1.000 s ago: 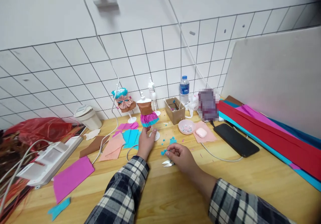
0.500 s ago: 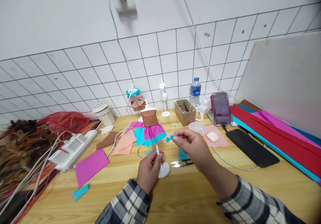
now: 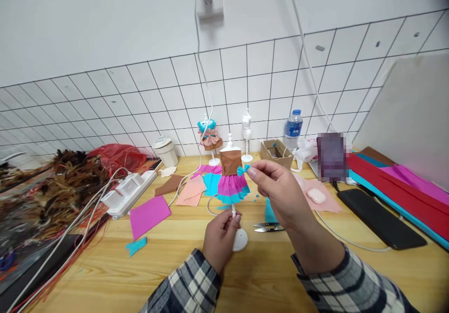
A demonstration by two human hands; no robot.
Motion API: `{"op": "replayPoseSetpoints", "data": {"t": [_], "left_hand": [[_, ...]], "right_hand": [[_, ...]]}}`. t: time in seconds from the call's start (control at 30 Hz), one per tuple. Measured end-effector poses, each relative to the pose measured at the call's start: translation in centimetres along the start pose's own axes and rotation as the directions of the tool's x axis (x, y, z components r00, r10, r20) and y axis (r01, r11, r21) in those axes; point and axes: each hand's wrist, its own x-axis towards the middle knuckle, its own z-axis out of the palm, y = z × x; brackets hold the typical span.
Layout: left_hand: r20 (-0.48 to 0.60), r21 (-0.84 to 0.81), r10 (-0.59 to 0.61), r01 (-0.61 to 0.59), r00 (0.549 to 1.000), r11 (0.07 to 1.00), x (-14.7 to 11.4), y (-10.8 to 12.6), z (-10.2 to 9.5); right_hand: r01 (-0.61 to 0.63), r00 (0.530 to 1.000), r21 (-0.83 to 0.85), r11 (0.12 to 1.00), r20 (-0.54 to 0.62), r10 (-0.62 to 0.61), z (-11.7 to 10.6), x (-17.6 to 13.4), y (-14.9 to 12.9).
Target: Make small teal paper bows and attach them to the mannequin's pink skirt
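My left hand (image 3: 221, 238) is closed around the thin white post of a miniature dress form (image 3: 230, 144), just above its round base (image 3: 240, 241). The form stands upright and wears a brown bodice (image 3: 231, 163) and a pleated magenta skirt (image 3: 232, 185) with a turquoise hem. Between thumb and fingertips, my right hand (image 3: 277, 184) pinches a small turquoise bow (image 3: 242, 170) at the right side of the waist. Whether the bow touches the bodice I cannot tell. Thread snips (image 3: 268, 227) lie on the table below my right hand, beside a turquoise scrap (image 3: 270, 211).
Behind stand a dressed mini form (image 3: 210, 137), a bare white one (image 3: 247, 130), a cardboard box (image 3: 277, 153) and a water bottle (image 3: 293, 129). Left are a power strip (image 3: 129, 191), a magenta piece (image 3: 150, 214) and a lidded cup (image 3: 165, 151). A black phone (image 3: 380, 217) lies right.
My right hand has raised the turquoise bow from beside the skirt's hem to the waist. My left hand keeps its hold on the post. The whole view has shifted, moving the scene rightward.
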Motion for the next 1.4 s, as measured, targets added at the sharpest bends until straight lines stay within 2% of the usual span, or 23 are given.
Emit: {"op": "replayPoseSetpoints", "data": {"t": [0.1,0.23,0.37,0.57,0.9,1.07,1.23,1.4], "left_hand": [[0.019,-0.058,-0.013,0.014,1.000,0.998,-0.2,0.3,0.2],[0.043,-0.118,-0.025,0.030,0.999,0.993,-0.3,0.5,0.2],[0.020,-0.128,-0.034,0.036,0.999,0.991,-0.3,0.7,0.1],[-0.012,-0.118,-0.032,0.031,0.999,0.993,-0.5,0.8,0.1],[-0.006,-0.093,-0.008,0.007,1.000,0.996,-0.4,0.5,0.1],[0.003,-0.087,-0.002,0.002,1.000,0.996,-0.4,0.5,0.0],[0.002,-0.087,0.006,-0.006,1.000,0.996,-0.5,0.5,0.0],[0.007,-0.127,-0.009,0.010,1.000,0.992,-0.6,0.4,0.1]], "right_hand": [[-0.008,1.000,0.023,1.000,-0.025,0.009,0.4,0.0,1.1],[0.040,0.997,-0.034,0.999,-0.057,-0.042,0.8,0.1,2.5],[0.005,0.998,-0.054,0.999,-0.063,-0.008,1.1,-0.1,3.2],[-0.133,0.991,0.093,0.987,0.010,0.132,1.0,-0.2,2.9],[-0.115,0.993,0.131,0.985,-0.015,0.118,0.8,0.1,3.0],[-0.142,0.990,0.144,0.979,0.012,0.142,0.8,0.1,2.9],[-0.187,0.980,0.225,0.956,-0.023,0.197,1.0,0.2,3.0],[-0.203,0.979,0.217,0.955,0.025,0.203,1.0,0.3,3.0]]}}
